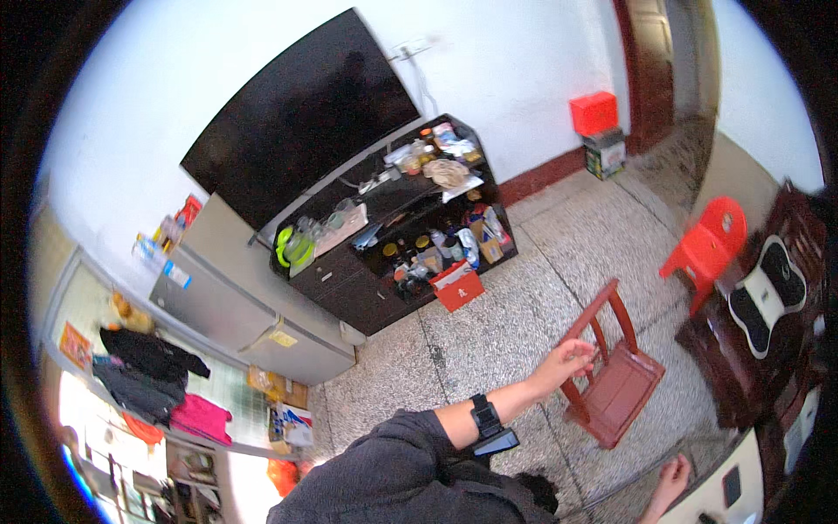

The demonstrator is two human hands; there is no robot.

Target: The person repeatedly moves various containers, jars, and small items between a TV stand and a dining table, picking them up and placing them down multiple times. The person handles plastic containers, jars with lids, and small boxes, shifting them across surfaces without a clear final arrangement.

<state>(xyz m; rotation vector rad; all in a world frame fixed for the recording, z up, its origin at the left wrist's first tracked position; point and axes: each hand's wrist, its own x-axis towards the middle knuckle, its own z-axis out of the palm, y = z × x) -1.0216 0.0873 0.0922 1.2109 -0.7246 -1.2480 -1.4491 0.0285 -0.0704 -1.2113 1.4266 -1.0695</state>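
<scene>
A small reddish-brown chair with a slatted back is on the speckled floor, right of centre. My left hand is closed at the left end of the chair's back rail, partly covering it. A black strap with a dark flat device sits on my left wrist. At the lower right, my right hand is beside the edge of a pale table. Its fingers are loosely curled and slightly apart, with nothing visible in them. On that table lies a dark phone.
A dark TV cabinet full of clutter stands beneath a television. Left of it is a grey refrigerator. A red box leans against the cabinet. At right are a red plastic chair and a dark wooden bench.
</scene>
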